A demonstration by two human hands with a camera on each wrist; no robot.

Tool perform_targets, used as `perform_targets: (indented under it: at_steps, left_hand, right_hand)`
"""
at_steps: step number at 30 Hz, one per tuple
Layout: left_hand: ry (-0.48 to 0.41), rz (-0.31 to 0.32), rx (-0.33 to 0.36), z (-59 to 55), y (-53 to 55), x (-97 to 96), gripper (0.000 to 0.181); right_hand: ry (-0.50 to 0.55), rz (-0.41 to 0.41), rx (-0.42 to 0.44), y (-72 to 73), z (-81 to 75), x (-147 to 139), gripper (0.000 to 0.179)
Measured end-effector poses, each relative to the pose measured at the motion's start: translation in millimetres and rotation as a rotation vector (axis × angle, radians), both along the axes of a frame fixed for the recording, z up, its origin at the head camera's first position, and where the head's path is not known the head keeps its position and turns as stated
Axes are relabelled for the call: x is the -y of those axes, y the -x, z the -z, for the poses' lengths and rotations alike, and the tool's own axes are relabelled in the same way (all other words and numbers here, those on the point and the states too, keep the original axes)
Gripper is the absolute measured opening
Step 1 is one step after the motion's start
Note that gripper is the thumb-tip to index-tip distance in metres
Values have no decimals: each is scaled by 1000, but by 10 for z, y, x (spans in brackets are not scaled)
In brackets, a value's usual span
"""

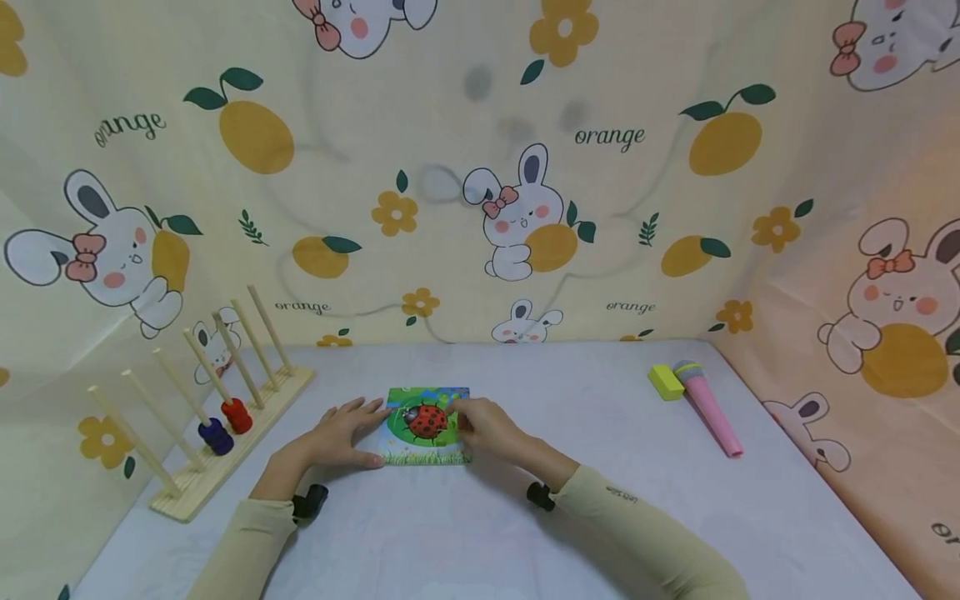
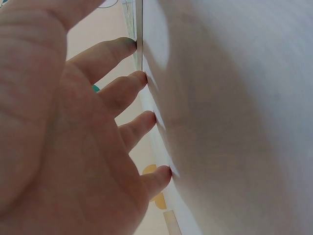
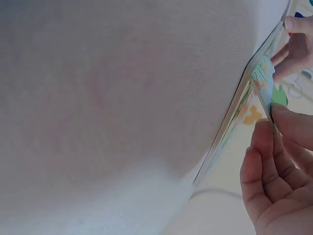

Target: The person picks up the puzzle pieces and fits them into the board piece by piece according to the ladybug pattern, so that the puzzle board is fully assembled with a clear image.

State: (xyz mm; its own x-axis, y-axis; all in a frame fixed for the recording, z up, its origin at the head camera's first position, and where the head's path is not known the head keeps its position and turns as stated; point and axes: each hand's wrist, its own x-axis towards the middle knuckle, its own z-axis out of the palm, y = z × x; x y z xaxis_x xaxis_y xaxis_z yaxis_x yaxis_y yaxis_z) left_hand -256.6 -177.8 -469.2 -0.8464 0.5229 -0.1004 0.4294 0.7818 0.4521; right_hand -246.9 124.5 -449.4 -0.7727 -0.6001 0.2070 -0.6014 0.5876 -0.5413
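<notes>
A flat picture puzzle (image 1: 423, 457) with a red ladybug on a green leaf lies on the table between both hands. At its left edge, my left hand (image 1: 337, 437) is spread, thumb and index finger near or against the board; in the left wrist view its fingertips (image 2: 149, 119) rest on the table. My right hand (image 1: 491, 427) pinches a thin puzzle piece (image 3: 264, 88) between thumb and fingers at the right side. In the right wrist view this piece stands tilted up from the board (image 3: 226, 128). Whether its lower edge still touches the board, I cannot tell.
A wooden peg rack (image 1: 247, 442) with several upright pegs stands at the left, bearing blue rings (image 1: 216, 437) and red rings (image 1: 237, 416). To the right lie a yellow block (image 1: 666, 382) and a pink toy microphone (image 1: 711, 412). Patterned cloth (image 1: 450, 250) hangs behind.
</notes>
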Motion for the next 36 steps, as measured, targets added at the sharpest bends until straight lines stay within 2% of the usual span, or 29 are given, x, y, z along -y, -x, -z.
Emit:
perform_targets:
  at_steps: [6,9,13,19,23,30,36]
  left_hand:
    - [5,1,-5,-14,-15,-9,90]
    - [-4,0,-8,-13,-20,-3,90]
    - [-5,0,-5,-4,-20,0,90]
    - [0,1,-11,1,-10,2,90]
    - [-4,7,-15,0,-6,4,90]
    - [-2,7,-18,2,-6,5,91]
    - [-4,5,-27,7,-13,6,91]
  right_hand:
    - [-22,49,-10,-34,-4,29,27]
    - [-97,102,-19,-56,-19,58,27]
    - [-204,143,-8,-70,-33,96,36]
    - [-232,145,5,-63,-17,116,47]
    - [-258,140,3,-47,-10,116,43]
    - [-363,133,-22,-27,-6,114,43]
    - [-386,121,-22,-13,5,117,41]
